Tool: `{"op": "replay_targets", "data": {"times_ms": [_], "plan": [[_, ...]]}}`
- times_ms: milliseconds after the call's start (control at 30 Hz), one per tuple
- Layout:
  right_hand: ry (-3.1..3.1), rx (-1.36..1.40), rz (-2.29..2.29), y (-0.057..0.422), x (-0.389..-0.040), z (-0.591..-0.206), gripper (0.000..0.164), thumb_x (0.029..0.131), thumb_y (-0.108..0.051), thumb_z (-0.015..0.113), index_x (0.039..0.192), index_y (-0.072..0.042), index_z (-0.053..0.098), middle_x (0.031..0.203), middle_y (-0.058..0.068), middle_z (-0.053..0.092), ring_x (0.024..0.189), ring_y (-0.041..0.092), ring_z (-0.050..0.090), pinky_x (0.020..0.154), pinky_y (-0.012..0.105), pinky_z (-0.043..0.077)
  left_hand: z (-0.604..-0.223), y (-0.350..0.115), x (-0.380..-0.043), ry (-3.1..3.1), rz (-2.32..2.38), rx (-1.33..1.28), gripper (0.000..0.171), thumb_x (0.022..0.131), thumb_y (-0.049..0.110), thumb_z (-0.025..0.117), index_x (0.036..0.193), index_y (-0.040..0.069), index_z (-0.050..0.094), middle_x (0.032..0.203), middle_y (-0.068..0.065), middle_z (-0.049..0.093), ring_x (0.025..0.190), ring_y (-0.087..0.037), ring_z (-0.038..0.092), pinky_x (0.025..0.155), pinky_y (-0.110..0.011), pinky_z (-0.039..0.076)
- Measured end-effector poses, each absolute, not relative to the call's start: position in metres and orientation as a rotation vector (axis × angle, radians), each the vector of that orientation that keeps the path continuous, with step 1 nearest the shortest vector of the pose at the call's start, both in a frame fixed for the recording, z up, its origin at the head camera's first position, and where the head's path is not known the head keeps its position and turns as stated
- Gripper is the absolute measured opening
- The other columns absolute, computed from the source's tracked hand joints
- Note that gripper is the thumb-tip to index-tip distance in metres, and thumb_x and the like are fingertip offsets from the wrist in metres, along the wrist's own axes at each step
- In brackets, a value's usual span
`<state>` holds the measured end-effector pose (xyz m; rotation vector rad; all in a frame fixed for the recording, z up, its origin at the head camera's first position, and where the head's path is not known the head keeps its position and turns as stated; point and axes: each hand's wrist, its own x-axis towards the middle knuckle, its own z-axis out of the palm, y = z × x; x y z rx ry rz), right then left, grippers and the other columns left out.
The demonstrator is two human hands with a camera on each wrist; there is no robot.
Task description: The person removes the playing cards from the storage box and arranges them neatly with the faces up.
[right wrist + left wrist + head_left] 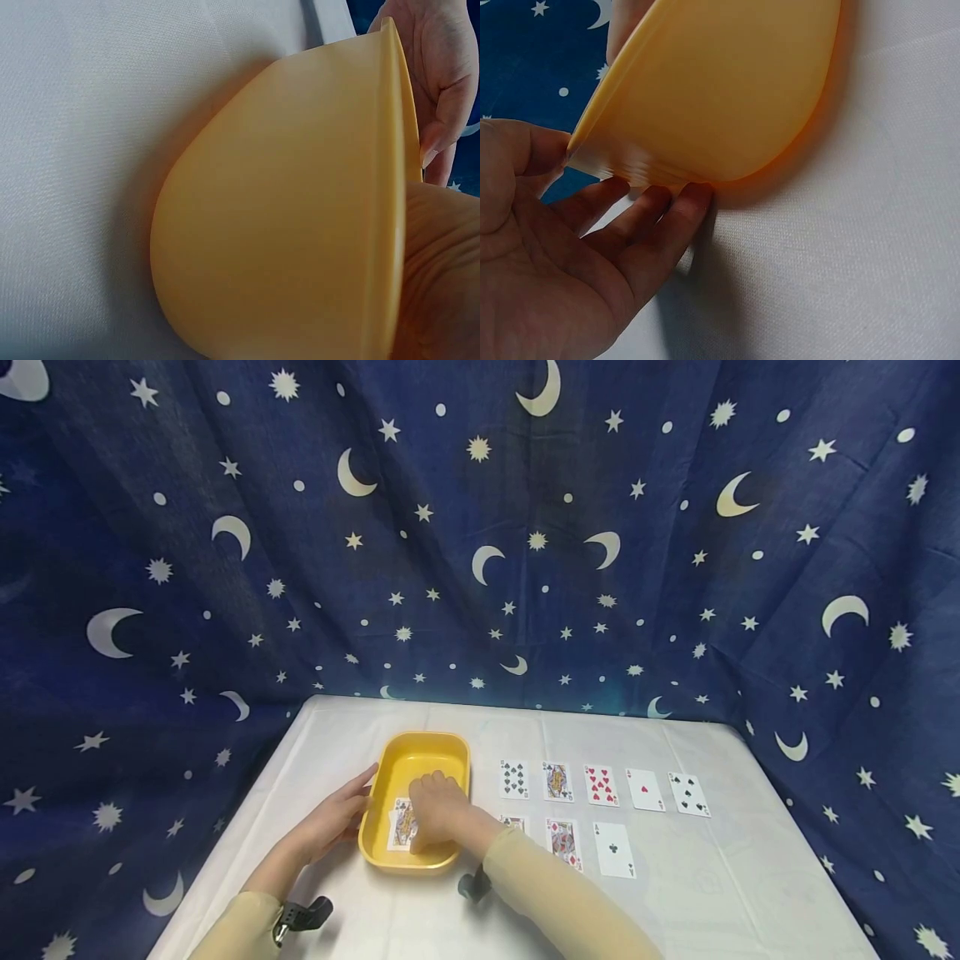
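Observation:
A yellow plastic tub [390,862] stands on the white cloth. My left hand [337,818] holds its left side. In the left wrist view the thumb is at the rim and the other fingertips are against the outer wall. My right hand [441,810] reaches inside the tub, fingers bent downward over the playing cards lying there. A face card [402,823] shows beside the thumb, overlapping another card. In the right wrist view the tub wall hides the right fingers, and I cannot tell whether they pinch a card.
Right of the tub, several face-up cards form a back row, from a spade card [513,779] to another spade card [689,794]. In front of it lie a partly hidden face card [513,821], a diamond face card [564,843] and the ace of clubs [615,850]. A starry blue curtain [480,610] surrounds the table.

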<state>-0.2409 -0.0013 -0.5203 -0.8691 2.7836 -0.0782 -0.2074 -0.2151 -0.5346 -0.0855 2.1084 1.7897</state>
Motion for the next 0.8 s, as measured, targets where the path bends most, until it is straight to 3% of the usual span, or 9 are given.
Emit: {"op": "replay_targets", "data": {"times_ms": [300, 500, 800], "plan": [[2.768, -0.94, -0.053, 0.0005, -0.2398, -0.5216, 0.069, 0.062, -0.054, 0.09, 0.11, -0.017, 0.058, 0.097, -0.006, 0.047, 0.095, 0.014, 0.041, 0.086, 0.031, 0.039, -0.534, -0.2162, -0.2074, 2.104, 1.785, -0.068, 0.065, 0.104, 0.013, 0.044, 0.164, 0.024, 0.025, 0.157, -0.025, 0.039, 0.123, -0.034, 0.06, 0.096, -0.051, 0.053], [2.773, -0.948, -0.017, 0.0002, -0.2381, -0.521, 0.076, 0.061, -0.065, 0.088, 0.112, -0.016, 0.061, 0.099, -0.005, 0.049, 0.097, 0.015, 0.041, 0.089, 0.032, 0.04, -0.5351, -0.2162, -0.2079, 2.102, 1.788, -0.071, 0.065, 0.104, 0.012, 0.043, 0.164, 0.024, 0.025, 0.157, -0.025, 0.039, 0.124, -0.034, 0.06, 0.095, -0.05, 0.054], [2.791, -1.03, -0.055, 0.0086, -0.2391, -0.5159, 0.076, 0.062, -0.059, 0.088, 0.121, -0.017, 0.062, 0.109, -0.006, 0.052, 0.103, 0.015, 0.042, 0.093, 0.032, 0.041, -0.5321, -0.2143, -0.207, 2.115, 1.77, -0.094, 0.064, 0.104, 0.013, 0.044, 0.164, 0.024, 0.026, 0.157, -0.025, 0.039, 0.123, -0.034, 0.06, 0.094, -0.05, 0.055]]}}
